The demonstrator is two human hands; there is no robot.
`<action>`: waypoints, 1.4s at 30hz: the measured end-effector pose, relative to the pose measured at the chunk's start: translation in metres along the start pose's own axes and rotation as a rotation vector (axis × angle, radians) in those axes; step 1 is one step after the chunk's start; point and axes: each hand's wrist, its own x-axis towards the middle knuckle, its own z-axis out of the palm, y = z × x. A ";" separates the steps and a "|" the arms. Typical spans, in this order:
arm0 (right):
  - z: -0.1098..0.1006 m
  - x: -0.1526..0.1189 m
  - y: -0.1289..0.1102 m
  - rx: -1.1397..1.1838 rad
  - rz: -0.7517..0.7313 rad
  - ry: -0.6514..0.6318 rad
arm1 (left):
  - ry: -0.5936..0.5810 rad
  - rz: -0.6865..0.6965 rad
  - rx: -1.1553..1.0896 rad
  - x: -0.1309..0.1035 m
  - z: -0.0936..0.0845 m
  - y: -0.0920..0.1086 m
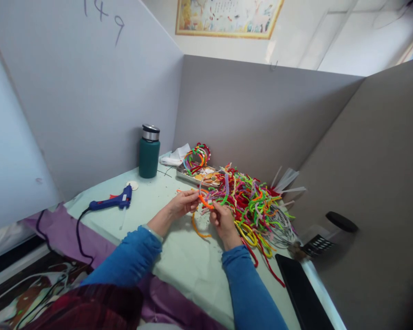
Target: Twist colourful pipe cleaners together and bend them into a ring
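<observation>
Between my hands, just above the table, runs a curved orange pipe cleaner (pixel 205 202). My left hand (pixel 185 202) pinches its left end, and the fingers of my right hand (pixel 223 221) are closed on its right end. Lilac and green fuzzy lengths (pixel 226 185) rise just behind it; whether they join the orange piece I cannot tell. A yellow-orange pipe cleaner (pixel 198 229) lies curled on the table below my hands. Right behind my right hand spreads a big tangled heap of coloured pipe cleaners (pixel 251 197).
On the left lie a blue glue gun (pixel 113 200) with its cord and a green bottle (pixel 149 153). A metal tray (pixel 184 176) with colourful rings (pixel 197 158) stands at the back. A black flat object (pixel 303 288) lies at right. Grey partitions (pixel 254 110) enclose the table.
</observation>
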 end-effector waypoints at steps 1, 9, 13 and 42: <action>0.000 0.000 0.001 0.031 0.020 -0.009 | -0.007 -0.003 -0.010 -0.001 0.000 0.000; 0.001 -0.001 0.002 0.071 0.092 -0.047 | 0.011 -0.009 0.069 -0.003 0.004 0.001; 0.002 -0.001 0.002 0.015 0.032 -0.010 | 0.057 0.048 0.108 -0.001 0.005 0.001; -0.008 0.011 0.019 -0.430 -0.241 0.438 | 0.513 -0.024 1.327 0.014 -0.023 -0.028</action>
